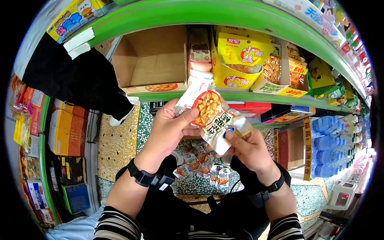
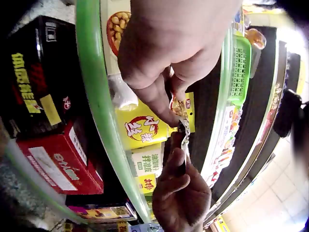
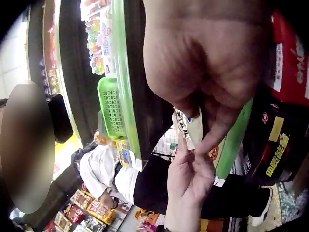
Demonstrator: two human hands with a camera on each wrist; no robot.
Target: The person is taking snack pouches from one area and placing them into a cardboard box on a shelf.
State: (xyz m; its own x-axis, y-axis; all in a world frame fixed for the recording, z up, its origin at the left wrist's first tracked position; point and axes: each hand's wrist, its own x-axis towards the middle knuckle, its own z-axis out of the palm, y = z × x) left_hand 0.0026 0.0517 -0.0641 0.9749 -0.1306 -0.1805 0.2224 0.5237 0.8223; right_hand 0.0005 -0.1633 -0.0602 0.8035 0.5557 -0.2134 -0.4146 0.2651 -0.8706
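Observation:
In the head view a silver snack packet, printed with a picture of golden nuts or beans, is held tilted in front of the shelf. My left hand pinches its left edge, thumb lying over the printed front. Lower down, my right hand grips the bottom right corner with its thumb on the blue round mark. Seen nearly edge-on in the left wrist view, the packet spans the fingers of both hands. The right wrist view shows part of its pale face, with the rest hidden by fingers.
An open cardboard box sits on the shelf behind, beside yellow snack boxes. Several small packets lie on the floor below. Bottled water stands at right; another person's dark-clothed leg is at left. A green shelf edge crosses above.

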